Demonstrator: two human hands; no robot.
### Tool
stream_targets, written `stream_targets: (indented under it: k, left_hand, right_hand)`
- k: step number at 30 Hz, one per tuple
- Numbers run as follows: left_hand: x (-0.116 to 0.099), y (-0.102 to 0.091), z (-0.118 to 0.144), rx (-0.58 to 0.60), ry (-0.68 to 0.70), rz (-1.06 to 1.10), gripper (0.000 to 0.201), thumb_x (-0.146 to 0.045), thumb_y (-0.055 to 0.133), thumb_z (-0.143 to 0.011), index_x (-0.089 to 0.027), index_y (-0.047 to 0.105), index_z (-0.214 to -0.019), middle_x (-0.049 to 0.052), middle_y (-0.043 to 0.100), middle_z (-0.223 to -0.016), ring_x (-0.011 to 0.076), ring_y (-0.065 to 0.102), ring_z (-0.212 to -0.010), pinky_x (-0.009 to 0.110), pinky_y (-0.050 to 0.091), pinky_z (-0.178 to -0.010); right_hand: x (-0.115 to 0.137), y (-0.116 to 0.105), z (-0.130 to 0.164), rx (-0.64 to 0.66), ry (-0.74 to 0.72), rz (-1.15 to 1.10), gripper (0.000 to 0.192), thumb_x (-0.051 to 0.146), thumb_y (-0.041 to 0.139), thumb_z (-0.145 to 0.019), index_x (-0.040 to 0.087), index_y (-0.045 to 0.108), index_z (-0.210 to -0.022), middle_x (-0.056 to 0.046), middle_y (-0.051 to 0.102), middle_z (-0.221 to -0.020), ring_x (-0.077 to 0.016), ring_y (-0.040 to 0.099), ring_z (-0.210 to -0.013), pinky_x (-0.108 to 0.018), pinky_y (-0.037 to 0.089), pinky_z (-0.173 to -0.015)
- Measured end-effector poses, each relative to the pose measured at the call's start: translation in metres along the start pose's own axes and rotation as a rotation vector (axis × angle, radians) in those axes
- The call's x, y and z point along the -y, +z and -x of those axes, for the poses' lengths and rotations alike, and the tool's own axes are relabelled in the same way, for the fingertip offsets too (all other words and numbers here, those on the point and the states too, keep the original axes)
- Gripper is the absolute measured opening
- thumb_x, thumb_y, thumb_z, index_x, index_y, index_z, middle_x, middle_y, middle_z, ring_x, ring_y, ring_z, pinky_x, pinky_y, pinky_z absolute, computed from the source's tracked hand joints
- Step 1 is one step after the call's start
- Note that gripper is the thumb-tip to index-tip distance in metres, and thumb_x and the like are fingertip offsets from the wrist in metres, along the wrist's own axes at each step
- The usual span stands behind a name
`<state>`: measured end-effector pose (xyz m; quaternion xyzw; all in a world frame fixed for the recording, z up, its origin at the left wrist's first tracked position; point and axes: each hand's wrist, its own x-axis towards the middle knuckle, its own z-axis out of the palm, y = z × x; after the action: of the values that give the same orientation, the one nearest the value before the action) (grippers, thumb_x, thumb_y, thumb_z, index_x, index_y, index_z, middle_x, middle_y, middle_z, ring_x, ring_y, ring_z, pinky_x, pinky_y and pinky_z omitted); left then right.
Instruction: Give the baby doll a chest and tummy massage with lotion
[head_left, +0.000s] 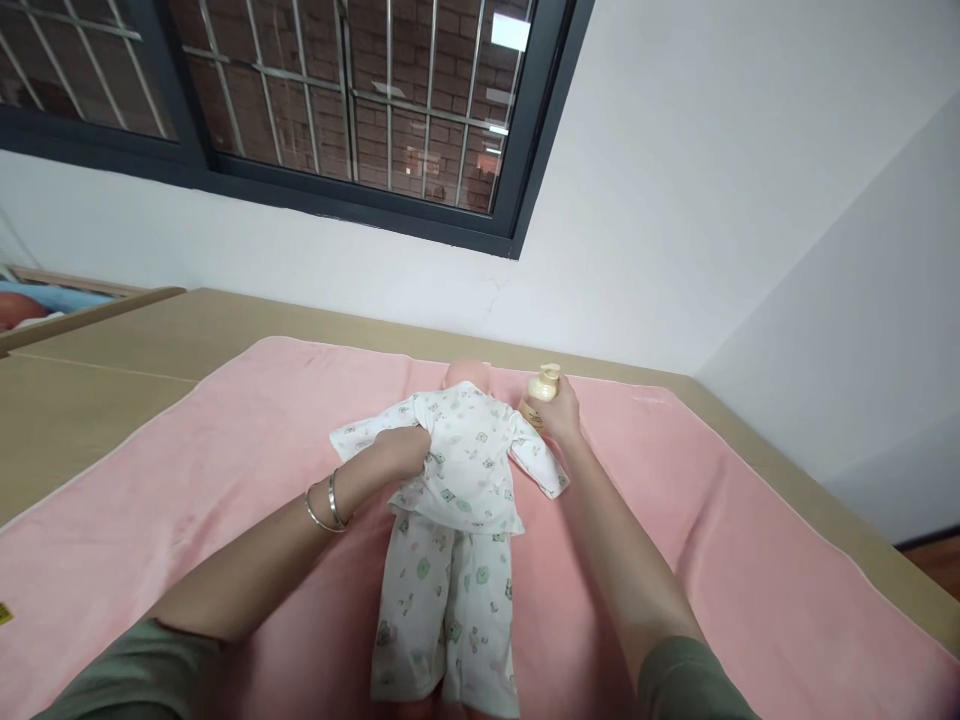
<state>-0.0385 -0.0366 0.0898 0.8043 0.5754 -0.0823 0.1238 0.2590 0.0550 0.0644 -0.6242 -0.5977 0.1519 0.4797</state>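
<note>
Steady the clothed doll (pixel 469 470) lightly on the pink blanket (pixel 652 480), with left hand (pixel 407 452) curled against its side (cannot tell whether gripping) and right hand (pixel 561 410) wrapped around the pump bottle (pixel 541 388) beside its shoulder. Hold the bottle upright, clear of the sleeve (pixel 540 465).

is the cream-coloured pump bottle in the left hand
No, the right hand holds the bottle, while the left hand is at the white patterned top.
</note>
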Motion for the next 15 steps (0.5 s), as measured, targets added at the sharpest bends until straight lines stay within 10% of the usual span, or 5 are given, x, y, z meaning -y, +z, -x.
stream_targets:
  k: [5,11,15]
  left_hand:
    - [-0.005,-0.016,0.012,0.001,-0.033,-0.026,0.016,-0.014,0.063,-0.077,-0.017,0.07,-0.091,0.016,0.076,-0.099,0.0306,0.072,-0.09,0.031,0.051,-0.068]
    - [-0.032,-0.045,0.01,-0.292,0.131,0.366,0.028,-0.031,0.054,-0.088,-0.021,0.072,-0.107,0.009,0.076,-0.112,0.0272,0.07,-0.102,0.031,0.051,-0.083]
    - [-0.052,-0.049,-0.008,-0.367,0.178,0.592,0.037,-0.031,0.055,-0.089,-0.02,0.071,-0.12,0.007,0.072,-0.13,0.0272,0.067,-0.117,0.032,0.05,-0.096]
  right_hand:
    - [0.014,-0.015,-0.007,0.15,0.011,-0.012,0.068,0.026,0.071,-0.066,0.023,0.056,-0.132,-0.007,0.07,-0.118,-0.0264,0.068,-0.106,-0.037,0.054,-0.089]
    - [0.036,-0.035,-0.016,0.099,-0.005,0.014,0.086,0.031,0.076,-0.068,0.017,0.045,-0.147,-0.018,0.049,-0.152,-0.0327,0.049,-0.139,-0.041,0.047,-0.107]
    - [0.029,-0.026,-0.016,0.125,0.017,0.041,0.071,0.03,0.075,-0.07,0.021,0.054,-0.137,-0.013,0.065,-0.132,-0.0297,0.063,-0.118,-0.04,0.052,-0.095]
